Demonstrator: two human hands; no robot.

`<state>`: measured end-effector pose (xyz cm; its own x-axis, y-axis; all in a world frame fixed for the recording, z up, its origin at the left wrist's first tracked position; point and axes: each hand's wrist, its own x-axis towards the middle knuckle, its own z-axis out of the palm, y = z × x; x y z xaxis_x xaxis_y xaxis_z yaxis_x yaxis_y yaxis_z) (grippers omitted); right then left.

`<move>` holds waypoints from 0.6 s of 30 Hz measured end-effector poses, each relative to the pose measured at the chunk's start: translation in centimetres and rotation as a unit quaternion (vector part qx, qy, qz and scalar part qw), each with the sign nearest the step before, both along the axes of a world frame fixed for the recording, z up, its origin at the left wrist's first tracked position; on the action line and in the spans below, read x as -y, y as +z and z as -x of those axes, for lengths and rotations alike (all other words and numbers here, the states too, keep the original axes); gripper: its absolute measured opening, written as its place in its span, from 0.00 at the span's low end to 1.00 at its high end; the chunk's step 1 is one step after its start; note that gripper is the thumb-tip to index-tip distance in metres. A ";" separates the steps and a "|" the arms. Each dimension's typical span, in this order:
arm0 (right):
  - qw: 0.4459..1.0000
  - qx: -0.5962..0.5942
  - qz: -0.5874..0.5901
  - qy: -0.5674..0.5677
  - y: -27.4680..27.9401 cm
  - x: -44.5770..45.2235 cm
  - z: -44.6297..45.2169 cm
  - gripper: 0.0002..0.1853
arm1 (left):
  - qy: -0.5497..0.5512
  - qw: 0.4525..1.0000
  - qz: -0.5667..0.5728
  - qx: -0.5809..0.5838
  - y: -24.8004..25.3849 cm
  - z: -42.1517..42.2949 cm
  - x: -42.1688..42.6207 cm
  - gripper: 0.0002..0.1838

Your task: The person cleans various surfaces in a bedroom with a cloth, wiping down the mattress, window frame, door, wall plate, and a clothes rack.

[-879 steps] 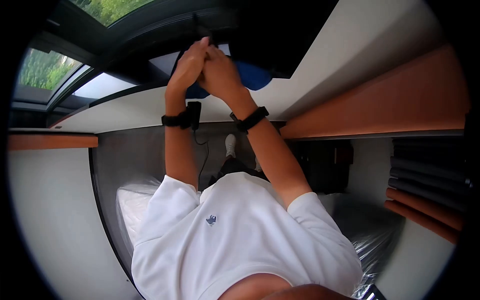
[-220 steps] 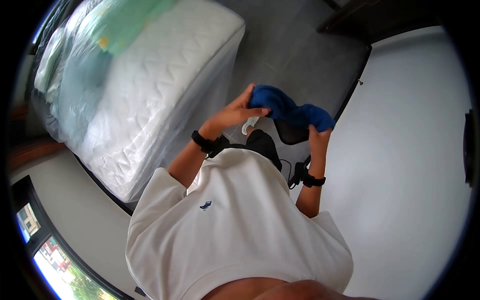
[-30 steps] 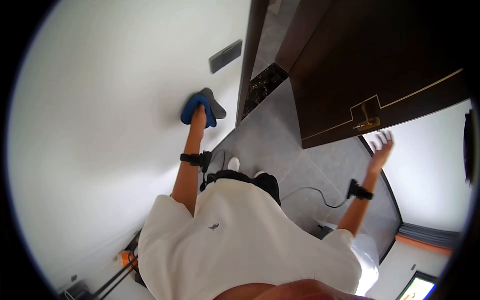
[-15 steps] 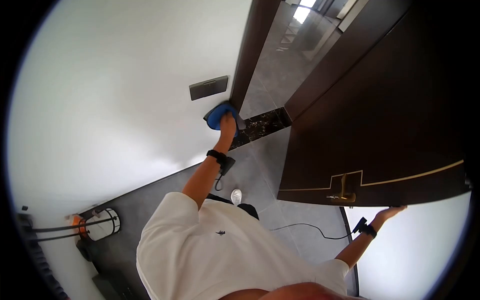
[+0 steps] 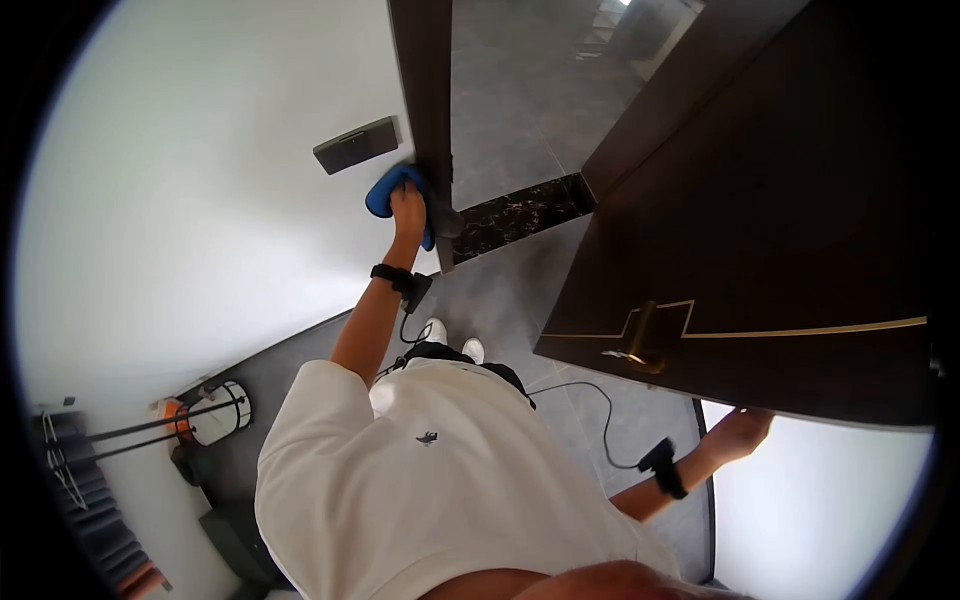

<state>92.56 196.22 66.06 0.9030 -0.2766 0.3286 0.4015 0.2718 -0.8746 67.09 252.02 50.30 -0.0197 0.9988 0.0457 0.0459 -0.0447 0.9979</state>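
Note:
My left hand (image 5: 407,212) grips a blue cloth with dark edging (image 5: 381,195) and presses it to the wall beside the dark brown door frame (image 5: 428,90). A greyish part of the cloth wraps onto the frame's edge. At the lower right, my right hand (image 5: 738,436) is curled at the edge of the open dark brown door (image 5: 780,240), its fingertips partly hidden there. The door has a gold line and a brass-coloured handle (image 5: 645,340), to the left of that hand.
A dark switch plate (image 5: 356,145) is on the white wall. Below the frame runs a black marbled threshold (image 5: 520,215). A cable (image 5: 608,420) hangs near my right wrist. At lower left stand a white bin-like container (image 5: 220,412) and hanging dark clothes (image 5: 95,500).
The view has shifted, and the cloth and my left hand now appear farther left and higher. My right hand has gone from stretched out to curled at the door edge. Both shoes now show.

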 end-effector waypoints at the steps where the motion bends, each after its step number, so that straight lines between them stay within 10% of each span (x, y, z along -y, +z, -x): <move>1: 0.986 0.000 -0.040 0.159 -0.2 0.3 0.6 0.27 | 0.000 1.000 0.006 0.027 0.3 0.1 0.4 0.18; 5: 0.918 0.029 0.003 0.396 -4.5 0.3 -2.0 0.25 | -0.021 0.997 -0.042 -0.063 0.6 0.9 -1.9 0.17; 8: 0.890 0.066 0.060 0.448 -3.2 -6.4 -2.7 0.24 | -0.099 0.856 -0.277 -0.426 -1.8 2.4 -4.0 0.14; 11: 0.751 0.075 0.550 0.358 -10.8 -10.7 -10.3 0.19 | -0.082 0.967 -0.102 -0.216 0.9 3.1 -2.7 0.12; 17: 0.513 0.420 0.606 0.440 -11.2 -31.2 -3.5 0.18 | -0.177 0.984 -0.004 -0.012 8.8 8.3 4.5 0.14; 18: 0.554 0.379 0.579 0.462 -11.7 -33.6 -1.9 0.24 | -0.155 0.987 0.011 -0.045 7.7 9.9 4.2 0.13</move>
